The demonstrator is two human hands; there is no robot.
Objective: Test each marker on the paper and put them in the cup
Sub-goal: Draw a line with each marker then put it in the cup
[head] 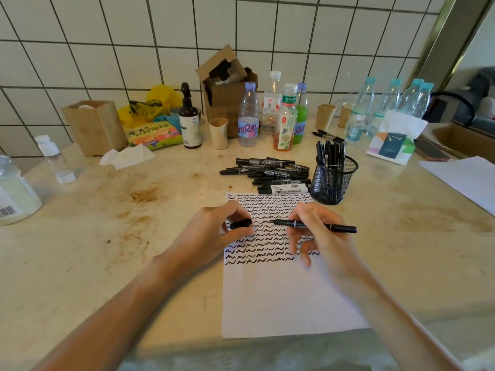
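Note:
A white sheet of paper lies in front of me, its upper half filled with rows of black squiggles. My right hand grips an uncapped black marker held level over the paper, tip pointing left. My left hand pinches the black cap a short gap from that tip. Behind the paper lies a pile of black markers. A black mesh cup stands right of the pile with several markers upright in it.
Along the tiled wall stand several plastic bottles, a brown pump bottle, paper cups, cardboard boxes and a tissue pack. Another white sheet lies far right. A jar sits at the left edge.

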